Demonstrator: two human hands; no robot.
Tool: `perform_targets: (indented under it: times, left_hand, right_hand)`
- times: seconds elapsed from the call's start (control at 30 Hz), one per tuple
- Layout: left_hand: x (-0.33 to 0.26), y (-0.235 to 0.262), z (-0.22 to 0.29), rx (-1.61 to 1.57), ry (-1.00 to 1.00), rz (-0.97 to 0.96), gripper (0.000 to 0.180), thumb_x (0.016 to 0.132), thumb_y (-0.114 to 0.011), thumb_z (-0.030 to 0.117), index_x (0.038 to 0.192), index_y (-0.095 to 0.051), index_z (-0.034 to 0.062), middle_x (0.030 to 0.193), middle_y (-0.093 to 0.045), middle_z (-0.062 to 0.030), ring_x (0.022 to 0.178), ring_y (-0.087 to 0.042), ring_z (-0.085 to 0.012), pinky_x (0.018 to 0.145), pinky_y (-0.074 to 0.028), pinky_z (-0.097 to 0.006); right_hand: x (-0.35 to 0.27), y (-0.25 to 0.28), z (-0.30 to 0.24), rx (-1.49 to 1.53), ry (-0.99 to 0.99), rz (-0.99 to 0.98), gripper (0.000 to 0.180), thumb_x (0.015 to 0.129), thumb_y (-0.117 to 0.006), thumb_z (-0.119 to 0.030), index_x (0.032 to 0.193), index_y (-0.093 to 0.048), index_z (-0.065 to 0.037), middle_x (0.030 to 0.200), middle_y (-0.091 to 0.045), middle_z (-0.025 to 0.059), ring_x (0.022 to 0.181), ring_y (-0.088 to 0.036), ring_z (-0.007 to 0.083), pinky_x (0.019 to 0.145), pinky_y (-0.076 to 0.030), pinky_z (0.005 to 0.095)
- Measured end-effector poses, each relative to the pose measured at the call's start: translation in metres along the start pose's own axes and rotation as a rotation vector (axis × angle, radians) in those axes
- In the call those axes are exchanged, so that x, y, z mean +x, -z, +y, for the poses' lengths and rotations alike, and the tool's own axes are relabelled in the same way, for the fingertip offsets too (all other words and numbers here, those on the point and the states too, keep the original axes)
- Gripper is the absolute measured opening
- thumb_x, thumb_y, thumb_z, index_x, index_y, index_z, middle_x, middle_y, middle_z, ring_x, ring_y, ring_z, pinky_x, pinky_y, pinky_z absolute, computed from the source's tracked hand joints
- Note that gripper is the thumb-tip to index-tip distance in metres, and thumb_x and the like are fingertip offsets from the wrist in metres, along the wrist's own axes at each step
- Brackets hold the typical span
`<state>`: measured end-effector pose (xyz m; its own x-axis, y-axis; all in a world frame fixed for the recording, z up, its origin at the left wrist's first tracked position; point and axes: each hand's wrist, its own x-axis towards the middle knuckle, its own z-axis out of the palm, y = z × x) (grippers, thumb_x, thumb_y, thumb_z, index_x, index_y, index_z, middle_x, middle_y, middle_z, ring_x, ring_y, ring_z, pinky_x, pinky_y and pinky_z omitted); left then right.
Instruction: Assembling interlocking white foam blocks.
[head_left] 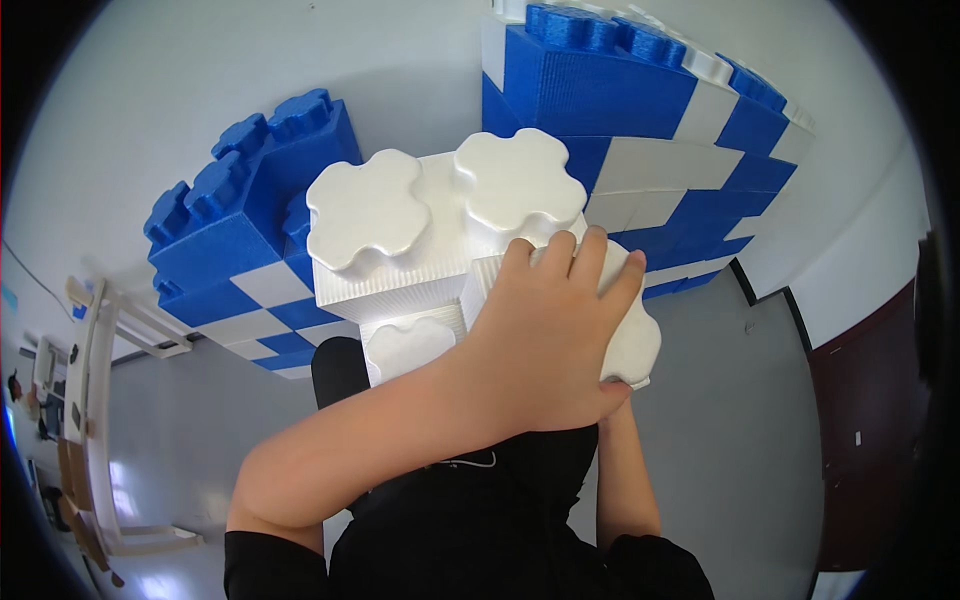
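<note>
Here, left hand palm-down, fingers and thumb grasping a knobbed white block directly beneath, in front of the torso; its long axis unclear under the palm. Right forearm rises from below the block; right hand hidden, grip can't be told. Two-knobbed white block just beyond the left fingers

the left arm crosses before the torso, with left hand gripping. the right forearm is beside the torso, with right hand hidden.
</note>
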<state>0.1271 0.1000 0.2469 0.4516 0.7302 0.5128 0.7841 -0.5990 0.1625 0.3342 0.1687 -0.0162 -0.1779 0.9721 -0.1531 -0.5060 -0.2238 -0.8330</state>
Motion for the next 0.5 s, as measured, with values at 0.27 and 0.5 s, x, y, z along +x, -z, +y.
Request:
perform_targets:
  times: [0.27, 0.5]
  left_hand:
    - [-0.015, -0.005, 0.012, 0.032, 0.049, -0.012, 0.094, 0.069, -0.088, 0.047, 0.148, -0.059, 0.0025, 0.14, -0.057, -0.0294, 0.113, -0.059, -0.0364, 0.085, -0.046, -0.046]
    - [-0.027, -0.018, 0.01, 0.016, 0.067, 0.007, 0.095, 0.072, -0.086, 0.052, 0.149, -0.058, 0.0026, 0.142, -0.057, -0.029, 0.115, -0.057, -0.0362, 0.086, -0.045, -0.047]
  right_hand:
    - [-0.015, 0.002, -0.018, -0.15, 0.016, 0.027, 0.05, 0.108, -0.06, -0.028, 0.147, -0.057, 0.004, 0.14, -0.068, 0.0131, 0.123, -0.068, 0.0247, 0.108, -0.052, 0.0384]
    - [-0.011, -0.014, -0.042, -0.276, 0.074, 0.029, 0.051, 0.108, -0.061, -0.029, 0.147, -0.057, 0.004, 0.14, -0.067, 0.0132, 0.124, -0.067, 0.0254, 0.109, -0.052, 0.039]
